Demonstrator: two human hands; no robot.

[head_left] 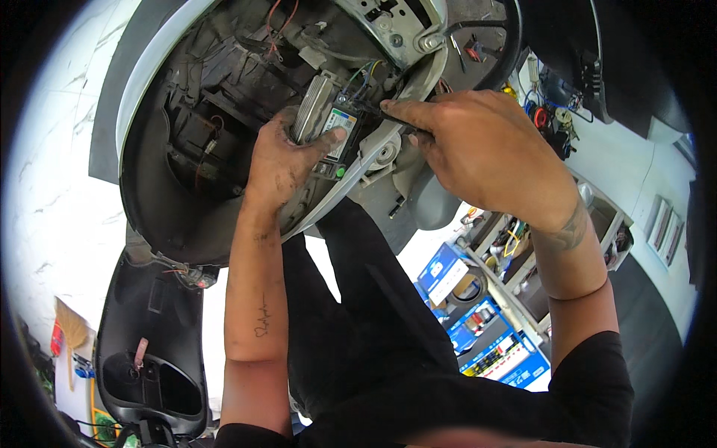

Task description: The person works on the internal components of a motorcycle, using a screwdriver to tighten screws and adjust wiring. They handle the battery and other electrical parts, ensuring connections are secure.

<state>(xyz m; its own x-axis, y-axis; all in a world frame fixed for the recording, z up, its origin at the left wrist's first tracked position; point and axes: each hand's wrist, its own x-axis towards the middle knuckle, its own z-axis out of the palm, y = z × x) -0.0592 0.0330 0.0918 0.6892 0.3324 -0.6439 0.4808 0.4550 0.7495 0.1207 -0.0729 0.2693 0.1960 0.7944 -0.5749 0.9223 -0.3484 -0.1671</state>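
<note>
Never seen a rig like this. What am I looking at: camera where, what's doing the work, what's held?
There is no robot here: a person works with two bare hands. The single picture comes from a wide fisheye camera on the person's head, looking down, so edges bend and forearms rise from below.

The left hand holds a finned metal box with a label, at the open cavity of a pale-rimmed shell. Thin wires run beside the box. The right hand grips a slim dark tool pointing toward the box; its exact kind is unclear.

Around them: a black molded tub and a straw broom at lower left, blue packages at lower right.
</note>
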